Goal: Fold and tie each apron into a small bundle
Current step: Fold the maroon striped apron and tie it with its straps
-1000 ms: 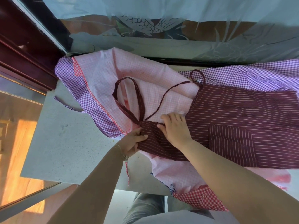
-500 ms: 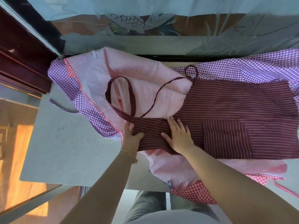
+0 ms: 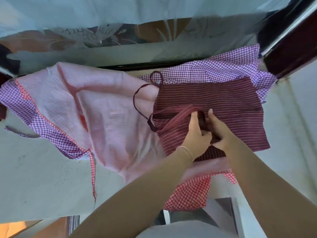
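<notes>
A maroon apron with thin white stripes (image 3: 223, 103) lies on top of a pink and purple gingham apron (image 3: 96, 107) on a pale stone table (image 3: 37, 182). Its bib end is folded over onto the body, with the neck strap (image 3: 176, 117) lying across it. My left hand (image 3: 195, 134) grips the folded bib and strap. My right hand (image 3: 217, 133) sits close beside it, fingers curled into the same fold. A thin maroon tie (image 3: 137, 102) loops out to the left over the pink cloth.
A red gingham hem (image 3: 188, 194) hangs over the table's near edge. A checked tie (image 3: 92, 176) trails down the tabletop. A frosted glass pane with a fish pattern (image 3: 89, 33) stands behind the table, and a dark wooden frame (image 3: 288, 42) at the right.
The bib and neck strap of the maroon apron have been folded rightward onto its body. Both hands moved right with it and now grip the fold together. The view swung left.
</notes>
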Demonstrator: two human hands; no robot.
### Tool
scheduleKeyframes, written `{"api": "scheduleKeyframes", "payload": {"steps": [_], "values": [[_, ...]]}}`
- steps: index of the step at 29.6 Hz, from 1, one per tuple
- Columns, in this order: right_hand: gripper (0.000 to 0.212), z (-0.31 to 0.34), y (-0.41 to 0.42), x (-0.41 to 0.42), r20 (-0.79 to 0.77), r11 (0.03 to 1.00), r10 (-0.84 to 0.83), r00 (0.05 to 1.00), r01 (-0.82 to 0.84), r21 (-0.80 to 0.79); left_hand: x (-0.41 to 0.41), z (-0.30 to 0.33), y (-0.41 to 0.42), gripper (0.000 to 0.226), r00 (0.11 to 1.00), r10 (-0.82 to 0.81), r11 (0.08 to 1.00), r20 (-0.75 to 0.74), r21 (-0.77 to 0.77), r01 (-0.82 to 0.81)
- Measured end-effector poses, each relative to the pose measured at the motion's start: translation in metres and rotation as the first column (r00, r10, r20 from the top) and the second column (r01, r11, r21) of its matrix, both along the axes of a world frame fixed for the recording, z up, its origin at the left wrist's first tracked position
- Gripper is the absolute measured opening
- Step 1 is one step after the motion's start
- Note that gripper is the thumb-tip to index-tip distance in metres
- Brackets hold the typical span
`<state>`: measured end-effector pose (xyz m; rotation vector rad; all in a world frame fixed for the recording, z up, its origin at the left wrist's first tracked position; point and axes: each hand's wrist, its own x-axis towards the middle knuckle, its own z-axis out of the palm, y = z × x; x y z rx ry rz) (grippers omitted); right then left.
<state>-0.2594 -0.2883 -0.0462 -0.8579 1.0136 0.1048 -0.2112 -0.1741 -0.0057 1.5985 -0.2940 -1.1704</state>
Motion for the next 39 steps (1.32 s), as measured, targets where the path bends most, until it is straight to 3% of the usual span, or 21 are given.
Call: {"api": "scheduleKeyframes", "payload": {"steps": [2,4,6,8,11,13,16,19,22,26,31,34,37,39], "values": [[0.068,-0.003,-0.010,-0.008,0.013,0.997,-0.074,0.997,0.074,0.028,-0.004,-0.014,-0.010,0.074,0.982,-0.189,0.979,-0.031,0.073,0.191],[0.065,-0.005,-0.022,-0.021,-0.059,0.996,0.060,0.996,-0.063,-0.055,-0.011,-0.022,-0.013,0.056,0.948,-0.293,0.951,0.122,0.142,0.275],[0.040,-0.008,-0.021,-0.024,-0.252,0.893,0.254,0.934,-0.327,-0.311,-0.008,-0.028,0.004,0.038,0.895,-0.229,0.968,0.383,0.189,0.166],[0.024,-0.012,-0.022,-0.030,-0.399,0.684,0.289,0.870,-0.479,-0.550,-0.003,-0.036,0.025,0.032,0.781,-0.073,0.983,0.620,0.177,-0.049],[0.015,-0.007,-0.017,-0.041,-0.281,0.581,0.103,0.954,-0.287,-0.762,0.011,-0.058,0.050,0.035,0.638,0.116,0.902,0.761,0.188,-0.389],[0.011,-0.009,-0.019,-0.056,-0.279,0.501,-0.024,0.960,-0.231,-0.834,0.019,-0.074,0.057,0.046,0.700,0.128,0.821,0.702,0.321,-0.472],[0.019,-0.026,-0.025,-0.080,-0.439,0.410,-0.060,0.897,-0.379,-0.830,0.020,-0.093,0.058,0.062,0.904,0.110,0.806,0.413,0.495,-0.324],[0.027,-0.042,-0.028,-0.097,-0.597,0.361,-0.009,0.802,-0.555,-0.750,0.010,-0.104,0.056,0.078,0.955,0.123,0.844,0.268,0.478,-0.243],[0.029,-0.046,-0.027,-0.104,-0.619,0.279,0.008,0.785,-0.596,-0.753,0.001,-0.106,0.053,0.095,0.973,0.182,0.874,0.144,0.429,-0.227],[0.028,-0.048,-0.029,-0.104,-0.546,0.212,-0.032,0.837,-0.528,-0.822,-0.006,-0.107,0.052,0.099,0.964,0.125,0.897,0.234,0.390,-0.211],[0.028,-0.055,-0.035,-0.101,-0.652,0.302,0.023,0.758,-0.627,-0.719,-0.009,-0.105,0.059,0.079,0.848,-0.186,0.836,0.496,0.534,-0.128],[0.029,-0.055,-0.036,-0.098,-0.661,0.316,0.016,0.750,-0.631,-0.709,0.017,-0.094,0.048,0.060,0.783,-0.151,0.839,0.603,0.497,-0.221],[0.024,-0.055,-0.036,-0.097,-0.677,0.298,0.013,0.736,-0.649,-0.700,0.066,-0.085,0.023,0.053,0.787,-0.068,0.879,0.614,0.410,-0.244],[0.022,-0.056,-0.037,-0.095,-0.686,0.288,0.013,0.728,-0.660,-0.694,0.106,-0.079,0.006,0.061,0.772,-0.203,0.871,0.602,0.472,-0.139]]}}
